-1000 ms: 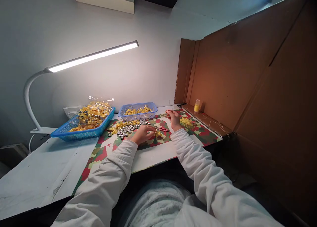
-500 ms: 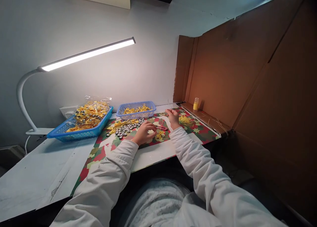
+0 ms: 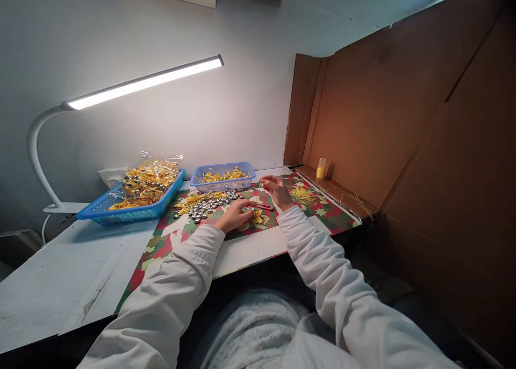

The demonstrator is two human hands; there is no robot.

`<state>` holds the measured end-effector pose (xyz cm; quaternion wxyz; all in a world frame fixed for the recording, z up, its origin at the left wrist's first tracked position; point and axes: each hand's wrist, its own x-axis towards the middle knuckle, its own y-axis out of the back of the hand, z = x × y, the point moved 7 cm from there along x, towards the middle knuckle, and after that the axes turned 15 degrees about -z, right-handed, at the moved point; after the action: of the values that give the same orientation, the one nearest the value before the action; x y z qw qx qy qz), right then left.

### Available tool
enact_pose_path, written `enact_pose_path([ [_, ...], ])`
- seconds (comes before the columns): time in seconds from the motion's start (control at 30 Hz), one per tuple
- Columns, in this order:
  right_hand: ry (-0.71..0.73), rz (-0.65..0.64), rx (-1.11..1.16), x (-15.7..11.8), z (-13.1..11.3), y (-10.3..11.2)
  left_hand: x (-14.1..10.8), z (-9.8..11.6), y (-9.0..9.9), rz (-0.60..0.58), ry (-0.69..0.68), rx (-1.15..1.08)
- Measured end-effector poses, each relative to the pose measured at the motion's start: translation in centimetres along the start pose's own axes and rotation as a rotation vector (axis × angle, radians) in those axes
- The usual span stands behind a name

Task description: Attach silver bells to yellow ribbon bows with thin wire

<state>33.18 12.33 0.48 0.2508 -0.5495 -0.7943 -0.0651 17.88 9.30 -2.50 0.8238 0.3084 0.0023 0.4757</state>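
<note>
My left hand (image 3: 237, 215) is low over the patterned mat, its fingers and thumb closed at the edge of a yellow ribbon bow (image 3: 258, 217). My right hand (image 3: 278, 190) is raised behind and to the right of it, thumb and fingertips pinched on a thin cord whose run is hard to see. A red-handled tool, perhaps thread snips (image 3: 265, 207), lies between the hands, just behind the bow. Small shiny silver bells (image 3: 203, 209) are heaped left of my left hand, beside more yellow bows (image 3: 186, 203). Loose yellow cords (image 3: 303, 196) lie right of my right hand.
A blue basket (image 3: 133, 214) heaped with yellow bows and bells stands at the left. A smaller blue basket (image 3: 222, 185) of yellow pieces is against the wall. A lit lamp (image 3: 145, 81) arches overhead. A small yellow bottle (image 3: 321, 168) stands by the cardboard wall (image 3: 382, 111).
My left hand's fingers have closed in at the bow. My right hand's fingertips have shifted slightly left, and the cord stretched down to the bow no longer shows clearly. The view has moved slightly.
</note>
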Motion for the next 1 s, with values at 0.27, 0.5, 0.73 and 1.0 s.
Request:
enact_pose_path([
  [0.27,-0.019,0.054,-0.011,0.1,0.1,0.7,-0.4,1.5,1.0,0.034,-0.099,0.154],
  [0.5,-0.03,0.15,0.019,0.3,0.9,1.9,-0.7,2.9,-0.7,-0.233,-0.141,0.222],
  [0.73,-0.055,0.357,0.051,-0.1,1.5,3.7,-0.6,2.2,-1.1,-0.293,-0.048,0.211],
  [1.0,-0.064,0.377,0.071,-0.3,1.7,3.7,-0.6,1.6,0.6,-0.028,-0.042,0.061],
])
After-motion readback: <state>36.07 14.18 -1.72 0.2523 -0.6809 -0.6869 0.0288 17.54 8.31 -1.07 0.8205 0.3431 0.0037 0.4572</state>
